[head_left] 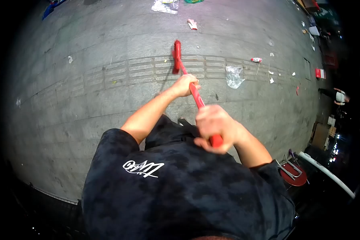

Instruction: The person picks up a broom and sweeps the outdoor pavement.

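Both hands grip a red broom over grey paving

The red broom (197,97) slants away from the person's body, its slim, smooth handle glossy with reflected light. The left hand (184,85) is wrapped around the shaft farther along; the right hand (214,124), blurred, is clenched around the near end, with the rounded red tip showing below it. The long, narrow broom head (177,56) is over a ribbed strip (141,68) of raised bars, its far end reaching past the strip onto smoother slabs; its bristles are too small to make out.

The paving (84,116) is matt grey stone, scored by straight joints. To the left it spreads broadly, carrying a few scraps such as a crumpled white one (70,59). To the right, a thin, wrinkled clear plastic bag (235,77) lies across the strip's edge, near the broom head, and a red-and-white packet (256,59) lies beyond it. Straight ahead is a soft-looking white-and-red item (192,24).

The tighter side is the right: a stool (294,175) with a round red seat and metal legs stands near the elbow, beside a smooth, curved white bar (328,174). Another person (340,97) is farther off.
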### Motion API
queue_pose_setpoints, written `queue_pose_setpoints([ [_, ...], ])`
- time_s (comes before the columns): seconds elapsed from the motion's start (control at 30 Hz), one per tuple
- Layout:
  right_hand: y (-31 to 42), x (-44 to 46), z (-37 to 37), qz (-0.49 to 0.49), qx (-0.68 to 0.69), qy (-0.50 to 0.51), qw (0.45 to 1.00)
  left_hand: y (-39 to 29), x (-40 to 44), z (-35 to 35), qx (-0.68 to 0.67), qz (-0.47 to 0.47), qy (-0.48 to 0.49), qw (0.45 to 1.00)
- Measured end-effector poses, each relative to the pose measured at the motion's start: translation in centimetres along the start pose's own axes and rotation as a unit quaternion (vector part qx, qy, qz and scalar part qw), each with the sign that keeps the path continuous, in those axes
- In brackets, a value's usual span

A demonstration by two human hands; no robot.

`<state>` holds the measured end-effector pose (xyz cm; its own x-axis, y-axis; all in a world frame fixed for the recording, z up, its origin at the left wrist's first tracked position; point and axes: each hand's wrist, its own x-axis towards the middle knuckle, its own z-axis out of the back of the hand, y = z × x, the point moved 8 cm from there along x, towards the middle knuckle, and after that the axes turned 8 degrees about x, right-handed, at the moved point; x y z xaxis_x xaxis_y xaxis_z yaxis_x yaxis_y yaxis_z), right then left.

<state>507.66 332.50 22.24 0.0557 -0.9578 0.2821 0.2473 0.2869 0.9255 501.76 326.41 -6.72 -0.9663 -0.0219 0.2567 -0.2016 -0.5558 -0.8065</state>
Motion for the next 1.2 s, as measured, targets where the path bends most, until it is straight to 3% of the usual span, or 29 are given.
queue_pose_setpoints([
  [0.1, 4.4, 1.9, 0.7, 0.037, 0.035, 0.016, 0.999, -3.5, -0.5, 3.9, -0.007, -0.029, -0.033, 0.999],
  [0.17, 4.7, 1.8, 3.0, 0.050, 0.094, -0.059, 0.993, -2.6, -1.5, 4.2, 0.027, 0.054, 0.066, 0.996],
  [0.2, 3.8, 1.6, 4.2, 0.053, 0.134, -0.147, 0.978, -1.4, -2.1, 4.4, 0.036, 0.080, 0.072, 0.994],
  [0.3, -3.0, 1.3, 5.3, -0.072, 0.174, -0.171, 0.967, 3.6, -2.5, 2.9, 0.036, 0.110, 0.127, 0.985],
  [0.37, -5.0, 3.3, 3.8, -0.083, 0.087, -0.071, 0.990, 5.5, -1.1, 1.5, 0.046, 0.110, 0.152, 0.981],
  [0.43, -3.7, 4.8, 2.8, -0.068, 0.050, -0.007, 0.996, 5.2, 0.7, 1.2, -0.003, 0.034, 0.059, 0.998],
  [0.63, 3.5, 8.3, -2.1, 0.038, 0.077, 0.195, 0.977, -2.1, 0.2, 8.7, -0.013, 0.000, -0.079, 0.997],
  [0.7, 4.9, 9.2, -1.2, 0.087, 0.118, 0.198, 0.969, -2.4, -2.2, 11.4, 0.020, 0.055, -0.073, 0.996],
  [0.73, 4.4, 9.2, -0.5, 0.127, 0.167, 0.151, 0.966, -1.4, -4.0, 12.2, 0.041, 0.074, -0.096, 0.992],
  [0.77, 3.8, 9.9, 0.1, 0.121, 0.186, 0.173, 0.960, 0.1, -6.6, 12.6, 0.055, 0.091, -0.100, 0.989],
  [0.8, 2.2, 10.4, 0.4, 0.113, 0.213, 0.130, 0.962, 2.0, -9.6, 13.4, 0.074, 0.128, -0.107, 0.983],
  [0.93, -6.7, 12.4, -2.0, -0.002, 0.301, 0.063, 0.952, 7.3, -20.2, 18.1, 0.126, 0.308, -0.058, 0.941],
  [1.0, -10.4, 14.1, -4.7, -0.046, 0.304, 0.054, 0.950, 11.0, -24.8, 18.9, 0.147, 0.336, -0.068, 0.928],
  [1.1, -11.1, 14.7, -9.6, -0.051, 0.212, 0.080, 0.973, 13.5, -25.2, 18.7, 0.119, 0.303, -0.004, 0.946],
  [1.17, -7.6, 15.4, -10.8, 0.010, 0.172, 0.123, 0.977, 12.7, -21.4, 18.8, 0.112, 0.181, -0.062, 0.975],
  [1.2, -5.8, 15.9, -10.5, 0.041, 0.152, 0.143, 0.977, 11.4, -19.1, 19.4, 0.116, 0.182, -0.052, 0.975],
])
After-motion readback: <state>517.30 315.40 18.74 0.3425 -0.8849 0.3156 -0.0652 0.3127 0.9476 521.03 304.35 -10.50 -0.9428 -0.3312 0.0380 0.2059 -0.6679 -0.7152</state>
